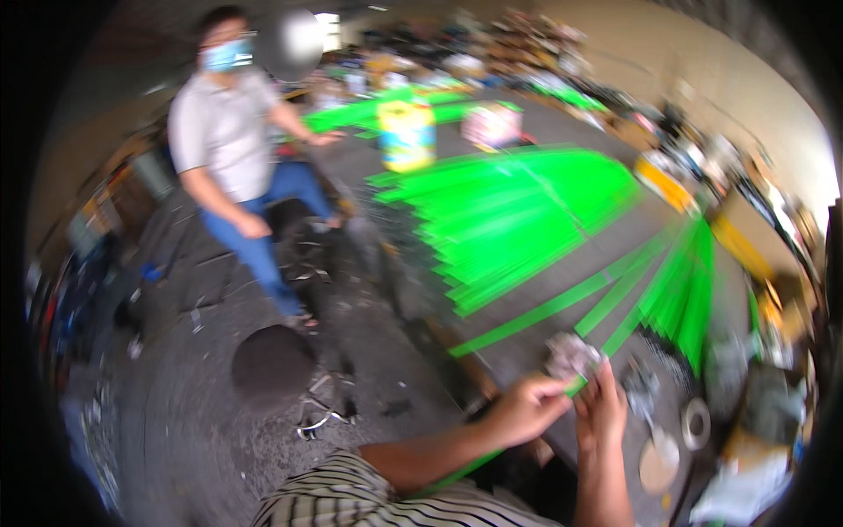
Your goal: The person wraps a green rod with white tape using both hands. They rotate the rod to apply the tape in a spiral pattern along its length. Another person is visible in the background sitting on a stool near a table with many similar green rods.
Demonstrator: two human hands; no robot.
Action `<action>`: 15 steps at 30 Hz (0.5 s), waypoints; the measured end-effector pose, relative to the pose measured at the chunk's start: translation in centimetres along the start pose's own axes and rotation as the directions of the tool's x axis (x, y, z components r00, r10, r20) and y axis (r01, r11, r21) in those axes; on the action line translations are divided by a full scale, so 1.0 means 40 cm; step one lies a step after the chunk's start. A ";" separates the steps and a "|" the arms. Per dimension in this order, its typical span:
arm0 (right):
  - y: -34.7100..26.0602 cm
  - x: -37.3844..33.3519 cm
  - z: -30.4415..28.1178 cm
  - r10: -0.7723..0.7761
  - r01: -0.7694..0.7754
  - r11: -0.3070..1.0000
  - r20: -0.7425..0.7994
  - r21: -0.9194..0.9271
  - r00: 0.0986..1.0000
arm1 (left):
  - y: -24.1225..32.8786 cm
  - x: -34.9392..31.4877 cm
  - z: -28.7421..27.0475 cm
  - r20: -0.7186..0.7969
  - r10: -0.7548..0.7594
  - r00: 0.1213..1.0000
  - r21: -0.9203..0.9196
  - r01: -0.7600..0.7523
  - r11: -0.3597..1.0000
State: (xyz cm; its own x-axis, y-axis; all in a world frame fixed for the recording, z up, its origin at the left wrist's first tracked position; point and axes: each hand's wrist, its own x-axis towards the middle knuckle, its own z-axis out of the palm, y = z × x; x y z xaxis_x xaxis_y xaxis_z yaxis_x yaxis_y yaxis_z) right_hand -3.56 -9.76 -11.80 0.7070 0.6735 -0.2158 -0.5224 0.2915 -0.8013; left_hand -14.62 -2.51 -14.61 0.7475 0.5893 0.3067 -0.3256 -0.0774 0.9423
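Note:
Close together at the table's near edge, my left hand (529, 409) and my right hand (603, 406) are both closed, their fingertips almost meeting. A bright green strip (575, 384) shows between the fingers, and more green passes beneath my left forearm. Just beyond the fingertips is a crumpled greyish-white wad (571, 355); blur hides whether I touch it. Several loose green strips (527, 321) lie ahead of my hands. Farther off, a wide fanned stack of green strips (527, 220) covers the dark table (562, 303), with a second bunch (689, 299) to its right.
A yellow and blue container (407, 136) and a pinkish package (492, 126) stand beyond the stack. At right lie a tape roll (695, 424), bags and boxes. A masked person (228, 132) sits at the table's far left. A round dark stool (274, 369) stands on the floor.

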 end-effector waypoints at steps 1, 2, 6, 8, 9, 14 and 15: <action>-0.012 0.028 0.011 0.021 -0.021 1.000 -0.005 -0.010 1.000 | -0.009 -0.001 -0.015 -0.022 0.014 1.000 0.152 -0.010 0.988; -0.014 0.049 0.020 0.027 -0.026 0.998 0.019 -0.048 0.999 | 0.015 -0.009 -0.024 -0.065 -0.083 0.994 0.080 0.088 0.993; -0.018 0.008 0.081 0.114 -0.064 0.891 0.084 -0.450 0.990 | 0.093 0.004 -0.037 -0.069 -0.257 0.964 -0.042 0.254 0.966; 0.015 -0.050 0.070 0.213 -0.159 0.921 0.120 -0.357 0.970 | 0.092 0.004 -0.044 -0.098 -0.326 0.940 -0.099 0.317 0.943; 0.024 -0.070 0.064 0.231 -0.169 0.917 0.136 -0.362 0.964 | 0.084 0.006 -0.053 -0.114 -0.233 0.966 -0.012 0.233 0.972; 0.063 -0.087 -0.022 0.155 -0.132 0.899 0.022 -0.417 0.988 | -0.053 0.011 -0.029 -0.083 0.121 0.989 0.200 -0.103 0.974; 0.088 -0.079 -0.042 0.058 -0.002 0.882 0.105 -0.472 0.993 | -0.064 -0.001 -0.040 -0.099 0.174 0.980 0.221 -0.149 0.964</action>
State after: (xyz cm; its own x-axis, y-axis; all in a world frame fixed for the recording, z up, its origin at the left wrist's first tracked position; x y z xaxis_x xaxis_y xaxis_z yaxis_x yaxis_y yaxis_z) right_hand -6.83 -12.02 -14.88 0.6212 0.7571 -0.2021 -0.2368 -0.0644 -0.9694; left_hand -14.74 -1.04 -17.25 0.6187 0.6431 0.4512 -0.2974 -0.3398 0.8922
